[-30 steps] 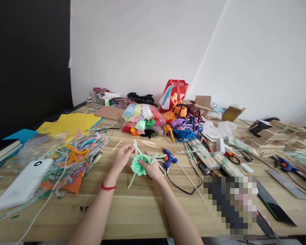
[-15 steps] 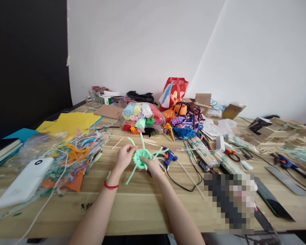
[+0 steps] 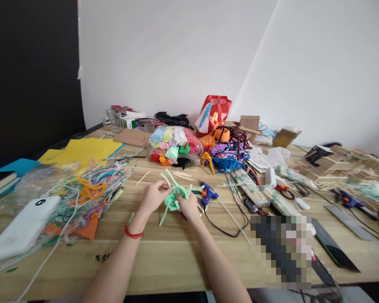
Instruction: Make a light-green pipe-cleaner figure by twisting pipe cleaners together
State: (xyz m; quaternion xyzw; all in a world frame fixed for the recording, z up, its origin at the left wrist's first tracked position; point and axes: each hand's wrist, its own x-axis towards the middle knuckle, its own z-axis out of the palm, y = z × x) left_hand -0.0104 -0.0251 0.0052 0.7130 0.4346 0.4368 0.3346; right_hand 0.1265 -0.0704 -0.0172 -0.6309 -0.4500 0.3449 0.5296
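Observation:
Between my hands is a light green pipe cleaner weaving (image 3: 172, 199), round and basket-like, with several loose stems sticking out from its rim. My left hand (image 3: 154, 197) is closed on its left edge, thumb and fingers pinched together. On the other side my right hand (image 3: 188, 205) grips the piece, its thumb pressed into the middle. A blue hot glue gun (image 3: 209, 193) lies just right of my right hand, its black cord looping toward me. The undersides of my fingers are hidden.
Left of my arms lie a pile of coloured pipe cleaners (image 3: 93, 185) and a white power bank (image 3: 25, 227). Behind my hands sits a bag of pipe cleaner bundles (image 3: 173, 145). Bundled wooden sticks (image 3: 249, 185) and another glue gun (image 3: 350, 199) are on the right.
My left hand has moved slightly right and closer around the green weaving. The weaving has turned a little, and its upper stems now lean left. The whole view has shifted slightly.

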